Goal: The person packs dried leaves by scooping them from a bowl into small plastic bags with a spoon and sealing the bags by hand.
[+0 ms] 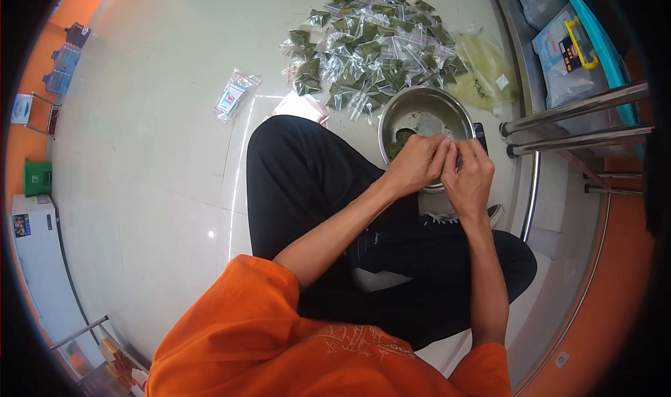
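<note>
My left hand (418, 162) and my right hand (468, 177) meet over the near side of a steel bowl (392, 107). Both have thumb and fingers pinched together, fingertips almost touching. Whatever lies between them is too small or hidden to make out. Inside the bowl, left of my hands, a dark green clump (400, 140) shows, partly covered by my left hand. Beyond the bowl spreads a large heap of clear zip bags (374, 44), each with dark green leafy contents.
A pack of clear bags (234, 96) lies on the floor left of the heap, with pale packets (300, 106) by my knee. A yellowish plastic bag (482, 72) sits right of the heap. Metal rails (576, 108) and a shelf with plastic boxes (570, 51) stand along the right.
</note>
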`<move>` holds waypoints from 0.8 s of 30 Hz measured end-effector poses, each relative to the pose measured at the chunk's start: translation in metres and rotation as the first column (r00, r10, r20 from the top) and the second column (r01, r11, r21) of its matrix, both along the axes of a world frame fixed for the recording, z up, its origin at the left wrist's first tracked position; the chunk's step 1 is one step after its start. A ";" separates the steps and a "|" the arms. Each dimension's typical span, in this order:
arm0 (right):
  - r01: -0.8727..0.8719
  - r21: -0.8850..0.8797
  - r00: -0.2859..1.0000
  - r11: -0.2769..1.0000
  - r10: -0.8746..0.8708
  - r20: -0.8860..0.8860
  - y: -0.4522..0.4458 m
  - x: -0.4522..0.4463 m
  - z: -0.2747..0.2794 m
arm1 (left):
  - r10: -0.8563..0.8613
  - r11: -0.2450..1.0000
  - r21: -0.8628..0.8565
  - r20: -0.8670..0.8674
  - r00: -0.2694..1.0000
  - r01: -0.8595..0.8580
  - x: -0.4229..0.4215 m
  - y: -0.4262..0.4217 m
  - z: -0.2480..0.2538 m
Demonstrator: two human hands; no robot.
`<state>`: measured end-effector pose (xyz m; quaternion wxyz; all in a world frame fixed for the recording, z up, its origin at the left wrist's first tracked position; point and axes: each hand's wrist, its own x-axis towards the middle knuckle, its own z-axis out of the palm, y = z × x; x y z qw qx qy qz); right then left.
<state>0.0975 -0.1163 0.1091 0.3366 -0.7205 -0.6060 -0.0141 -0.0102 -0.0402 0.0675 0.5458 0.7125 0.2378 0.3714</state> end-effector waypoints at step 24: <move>-0.071 -0.118 0.949 0.990 0.031 -0.314 -0.003 0.031 0.000 | -0.203 0.966 0.095 -0.300 0.932 0.241 -0.010 -0.004 0.010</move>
